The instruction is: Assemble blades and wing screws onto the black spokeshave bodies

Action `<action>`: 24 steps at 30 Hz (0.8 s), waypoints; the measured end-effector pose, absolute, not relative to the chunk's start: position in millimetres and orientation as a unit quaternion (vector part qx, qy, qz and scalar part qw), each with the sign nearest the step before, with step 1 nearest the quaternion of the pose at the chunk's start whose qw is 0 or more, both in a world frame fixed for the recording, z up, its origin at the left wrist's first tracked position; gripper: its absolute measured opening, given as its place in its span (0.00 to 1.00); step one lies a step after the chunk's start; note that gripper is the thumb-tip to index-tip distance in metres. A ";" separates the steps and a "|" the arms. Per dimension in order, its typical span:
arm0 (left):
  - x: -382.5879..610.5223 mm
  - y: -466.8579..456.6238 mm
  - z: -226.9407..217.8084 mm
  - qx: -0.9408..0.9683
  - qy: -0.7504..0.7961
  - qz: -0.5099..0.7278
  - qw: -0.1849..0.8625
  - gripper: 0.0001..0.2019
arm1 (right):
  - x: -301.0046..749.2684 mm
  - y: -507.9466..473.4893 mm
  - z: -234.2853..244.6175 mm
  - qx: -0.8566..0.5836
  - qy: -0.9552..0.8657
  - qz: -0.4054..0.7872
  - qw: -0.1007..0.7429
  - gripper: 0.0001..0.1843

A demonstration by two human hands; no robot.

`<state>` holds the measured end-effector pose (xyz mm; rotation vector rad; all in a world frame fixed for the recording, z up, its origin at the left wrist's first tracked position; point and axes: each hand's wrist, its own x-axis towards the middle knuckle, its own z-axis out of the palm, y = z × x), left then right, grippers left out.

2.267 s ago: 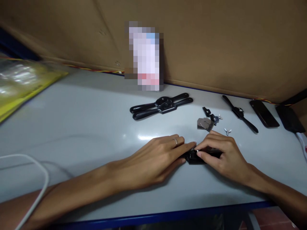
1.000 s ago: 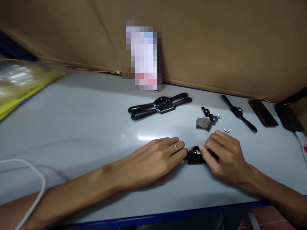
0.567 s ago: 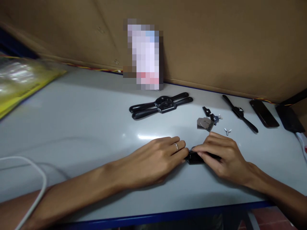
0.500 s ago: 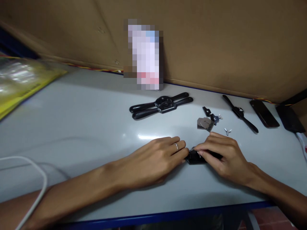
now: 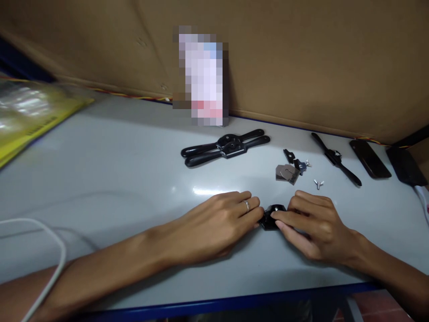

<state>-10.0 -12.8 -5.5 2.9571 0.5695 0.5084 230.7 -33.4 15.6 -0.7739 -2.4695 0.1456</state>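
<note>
My left hand point(image 5: 228, 219), with a ring on one finger, is closed around the left end of a black spokeshave point(image 5: 268, 220) lying low over the table. My right hand point(image 5: 313, 221) is closed at the tool's right side, its index finger and thumb against the body. A small silver spot shows on the body above the index fingertip. Both handles are hidden under my hands. Behind my right hand lie flat steel blades point(image 5: 286, 173), black cap plates point(image 5: 300, 166) and a silver wing screw point(image 5: 318, 184).
Two more black spokeshaves point(image 5: 231, 150) lie side by side at the back, and another spokeshave point(image 5: 335, 157) lies at the right. Beyond it rest a phone point(image 5: 369, 158) and a black object point(image 5: 406, 166). A yellow plastic bag point(image 5: 40, 125) lies left; a white cable point(image 5: 60, 250) crosses my left forearm.
My right hand's thumb and index finger have shifted down across the spokeshave's body, uncovering its upper edge and the silver spot. My left hand has stayed in place.
</note>
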 end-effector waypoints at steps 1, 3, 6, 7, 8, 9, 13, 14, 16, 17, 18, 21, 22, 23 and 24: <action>-9.7 -12.6 -5.5 0.967 0.187 0.165 0.040 0.08 | 231.1 -33.1 15.8 -0.295 -0.916 0.044 0.268 0.10; -9.1 -12.3 -5.5 0.968 0.188 0.165 0.034 0.08 | 232.0 -32.6 16.3 -0.314 -0.911 0.021 0.265 0.11; -8.5 -12.2 -5.3 0.967 0.188 0.167 0.030 0.07 | 231.9 -32.5 16.9 -0.319 -0.909 0.015 0.266 0.13; -8.5 -12.2 -5.1 0.967 0.188 0.167 0.031 0.07 | 231.4 -32.7 17.0 -0.311 -0.912 0.024 0.266 0.13; -8.6 -12.3 -5.0 0.967 0.187 0.167 0.033 0.08 | 230.8 -33.1 16.9 -0.300 -0.916 0.037 0.265 0.13; -8.8 -12.4 -4.9 0.967 0.187 0.169 0.034 0.08 | 230.3 -33.4 16.7 -0.289 -0.919 0.047 0.264 0.13; -9.5 -12.6 -4.2 0.967 0.187 0.171 0.031 0.09 | 230.9 -34.2 15.3 -0.292 -0.921 0.027 0.256 0.11; -9.5 -12.7 -4.1 0.967 0.186 0.170 0.031 0.09 | 231.7 -34.3 15.1 -0.302 -0.919 0.013 0.254 0.11; -9.6 -12.6 -4.2 0.968 0.186 0.168 0.031 0.08 | 232.9 -34.6 14.7 -0.314 -0.915 -0.005 0.252 0.12; -9.5 -12.6 -4.3 0.967 0.185 0.169 0.032 0.08 | 233.1 -34.7 14.5 -0.313 -0.915 -0.004 0.255 0.12; -9.5 -12.5 -4.6 0.967 0.185 0.170 0.033 0.08 | 233.0 -34.9 14.3 -0.307 -0.916 0.003 0.257 0.13; -9.3 -12.2 -5.8 0.967 0.185 0.172 0.037 0.07 | 231.4 -34.5 13.7 -0.286 -0.922 0.032 0.259 0.12; -9.2 -12.1 -6.0 0.967 0.185 0.173 0.037 0.07 | 230.9 -34.1 13.5 -0.284 -0.923 0.033 0.259 0.11; -9.1 -12.1 -6.0 0.967 0.186 0.171 0.036 0.08 | 230.6 -33.5 13.4 -0.286 -0.923 0.026 0.256 0.11; -8.9 -12.1 -5.8 0.967 0.186 0.169 0.035 0.08 | 230.5 -32.8 13.4 -0.292 -0.922 0.015 0.253 0.11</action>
